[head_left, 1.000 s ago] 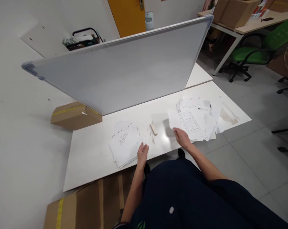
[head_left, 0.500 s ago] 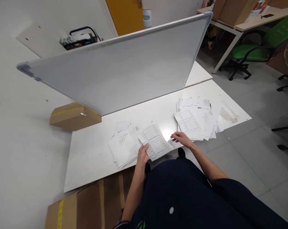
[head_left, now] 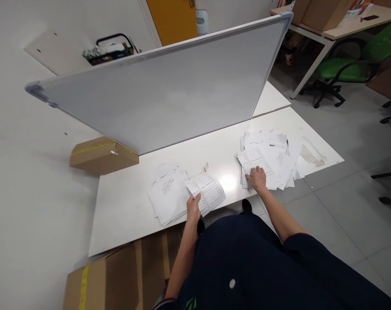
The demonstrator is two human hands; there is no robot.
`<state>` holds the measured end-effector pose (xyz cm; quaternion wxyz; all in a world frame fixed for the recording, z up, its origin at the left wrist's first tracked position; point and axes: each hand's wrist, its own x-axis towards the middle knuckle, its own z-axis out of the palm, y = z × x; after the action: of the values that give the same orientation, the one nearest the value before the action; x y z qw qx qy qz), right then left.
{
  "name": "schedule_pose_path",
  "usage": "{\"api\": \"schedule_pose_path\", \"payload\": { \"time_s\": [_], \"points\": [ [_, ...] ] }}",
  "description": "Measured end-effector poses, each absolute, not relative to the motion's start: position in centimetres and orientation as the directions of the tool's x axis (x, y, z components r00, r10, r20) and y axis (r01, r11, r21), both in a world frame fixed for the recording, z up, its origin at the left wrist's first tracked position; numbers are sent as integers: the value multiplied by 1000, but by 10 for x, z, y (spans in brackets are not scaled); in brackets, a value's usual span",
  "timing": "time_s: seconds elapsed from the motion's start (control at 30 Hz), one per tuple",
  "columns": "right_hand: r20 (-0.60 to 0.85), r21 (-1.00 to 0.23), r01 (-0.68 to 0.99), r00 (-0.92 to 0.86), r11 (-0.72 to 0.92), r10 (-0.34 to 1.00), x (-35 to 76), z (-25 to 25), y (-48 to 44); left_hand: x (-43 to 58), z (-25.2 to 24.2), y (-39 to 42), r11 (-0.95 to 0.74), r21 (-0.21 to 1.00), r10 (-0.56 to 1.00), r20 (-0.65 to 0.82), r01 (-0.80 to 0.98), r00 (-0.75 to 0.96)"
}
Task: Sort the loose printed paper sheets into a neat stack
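Note:
My left hand (head_left: 194, 207) is closed on the near edge of a printed sheet (head_left: 211, 192), thumb on top; the sheet bends and carries a grid of boxes. Whether more than one sheet is in that hand I cannot tell. To its left lies a loose pile of papers (head_left: 168, 199), the top one with a few lines of writing. My right hand (head_left: 258, 177) rests with bent, parted fingers on a printed sheet (head_left: 254, 157) at the near left of a larger, spread-out paper pile (head_left: 281, 157).
A whiteboard (head_left: 169, 94) leans upright along the back of the white table (head_left: 117, 215). Cardboard boxes stand at the back left (head_left: 103, 157) and below the table (head_left: 117, 275). A small pale object (head_left: 206, 168) lies mid-table. Right: a green chair (head_left: 340, 71).
My right hand has moved right from the gap between the piles onto the right-hand pile. The sheet in my left hand now curls more. The small pale object shows more clearly.

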<state>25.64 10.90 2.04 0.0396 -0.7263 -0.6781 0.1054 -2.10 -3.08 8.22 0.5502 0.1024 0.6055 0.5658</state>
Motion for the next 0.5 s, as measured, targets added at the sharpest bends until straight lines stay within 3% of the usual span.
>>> {"api": "schedule_pose_path", "payload": {
  "time_s": [0.23, 0.37, 0.43, 0.5],
  "points": [
    [-130, -121, 993, -28, 13, 991, 258, 31, 113, -22, 87, -29, 355, 783, 734, -572, -512, -366],
    [-159, -55, 998, 17, -26, 987, 246, 62, 110, -22, 89, -30, 343, 786, 722, -571, -515, -390],
    [-103, -84, 996, 13, -22, 995, 240, 88, 107, -24, 91, -30, 318, 791, 727, -557, -523, -401],
    [-60, -229, 973, -51, 36, 997, 234, 119, 103, -25, 93, -30, 305, 796, 724, -550, -522, -416]
  ]
}}
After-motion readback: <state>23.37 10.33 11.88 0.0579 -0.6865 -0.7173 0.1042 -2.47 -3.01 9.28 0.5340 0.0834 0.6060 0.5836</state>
